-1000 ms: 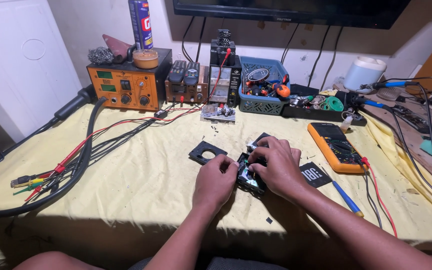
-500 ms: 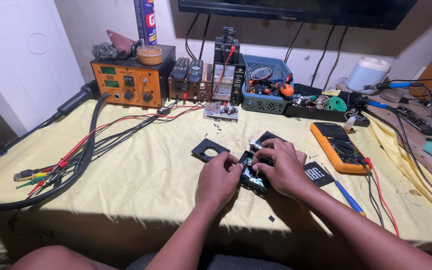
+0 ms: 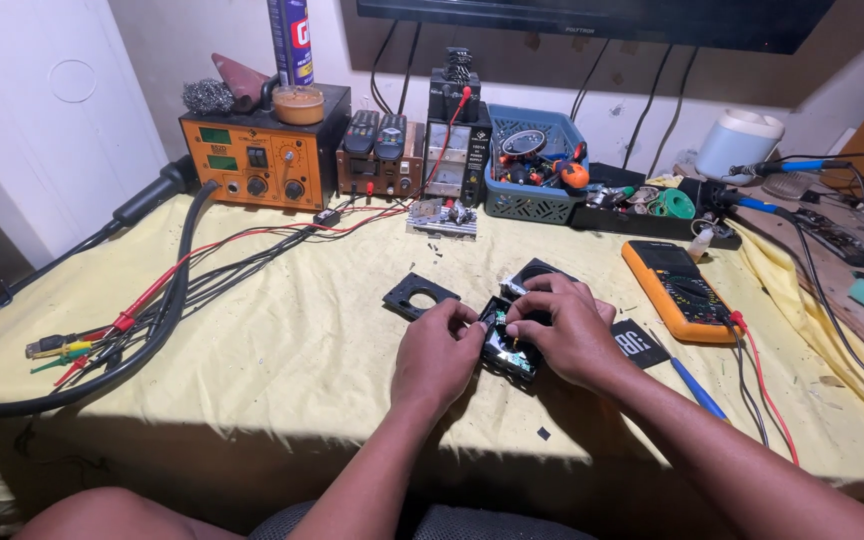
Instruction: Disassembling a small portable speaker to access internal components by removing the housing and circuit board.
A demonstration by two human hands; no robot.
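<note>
Nearest the camera, both forearms are reaching in from the near edge and meeting at the middle of the yellow-covered surface (image 3: pixel 282 360), where the left hand (image 3: pixel 439 352) and the right hand (image 3: pixel 564 332) are closing together on a small dark device (image 3: pixel 508 345) with its insides showing. The left fingers are pinching its left edge narrowly, while the right fingers are curling over its far end and top, so the device is sitting directly between the two hands and touching both (neither hand is nearer than the other). Its long axis is running from near right to far left, tilted across the surface. Just beyond the left hand, a flat black plate with a round hole (image 3: pixel 420 296) is lying apart from the device. To the right, an orange multimeter (image 3: pixel 679 290) is resting near the right wrist. Farther back, an orange bench unit (image 3: pixel 262 155) and a blue basket of parts (image 3: pixel 535 165) are standing along the wall.
</note>
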